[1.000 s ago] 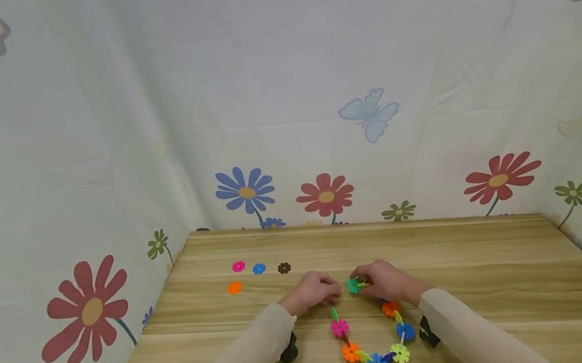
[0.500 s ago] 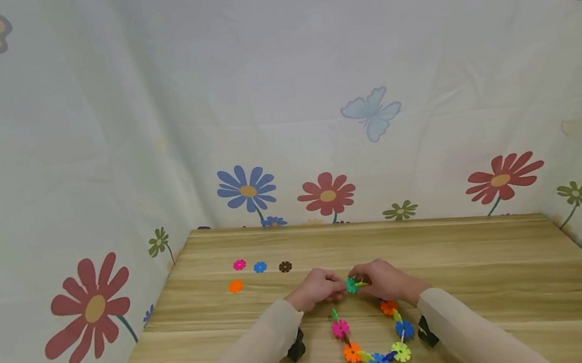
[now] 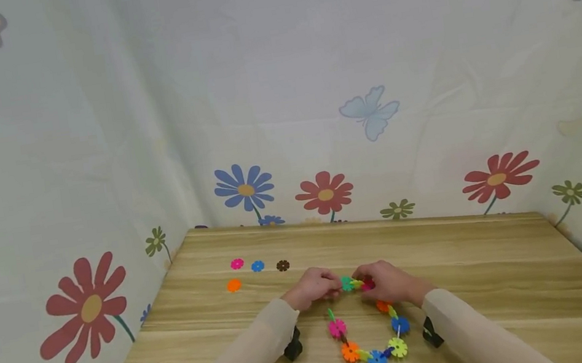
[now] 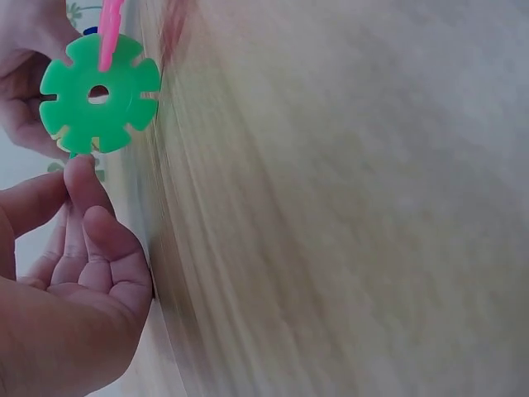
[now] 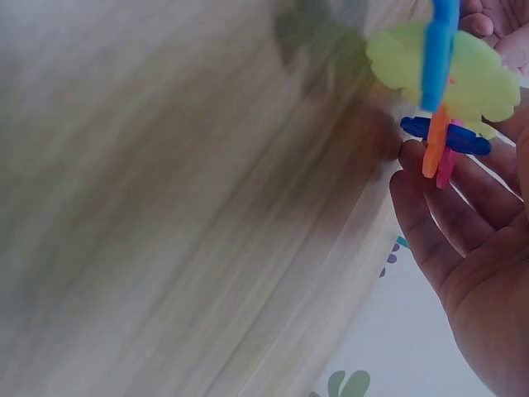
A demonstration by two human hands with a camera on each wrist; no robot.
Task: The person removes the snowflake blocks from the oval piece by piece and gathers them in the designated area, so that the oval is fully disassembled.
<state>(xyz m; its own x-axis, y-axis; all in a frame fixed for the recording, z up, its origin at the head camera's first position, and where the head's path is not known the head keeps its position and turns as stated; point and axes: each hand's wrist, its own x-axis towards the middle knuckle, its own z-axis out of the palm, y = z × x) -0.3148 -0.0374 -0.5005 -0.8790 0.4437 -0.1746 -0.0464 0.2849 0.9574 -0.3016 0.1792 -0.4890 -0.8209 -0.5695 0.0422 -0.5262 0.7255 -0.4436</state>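
A chain of interlocking plastic flower discs curves across the wooden table [image 3: 478,279]. At its far end, my left hand [image 3: 314,287] pinches the edge of a teal disc [image 3: 347,283]; a yellow disc [image 3: 357,284] links it to a red disc [image 3: 368,283]. My right hand [image 3: 390,283] holds that red disc, its fingers partly covering it. In the left wrist view, a green disc [image 4: 128,116] slotted with a pink one [image 4: 110,33] hides part of the pinch. The right wrist view has a dark blue disc [image 5: 467,141] and an orange disc [image 5: 435,149] by the right fingers.
Four loose discs lie back left: pink [image 3: 237,264], blue [image 3: 257,266], brown [image 3: 283,266] and orange [image 3: 234,285]. The chain's near part, with a lime disc [image 3: 398,347], rests between the forearms. A flower-printed cloth [image 3: 277,84] surrounds the table's far sides.
My left hand has come to the teal disc and taken its edge. My right hand has shifted slightly right, uncovering the red disc, while the teal disc has moved slightly left.
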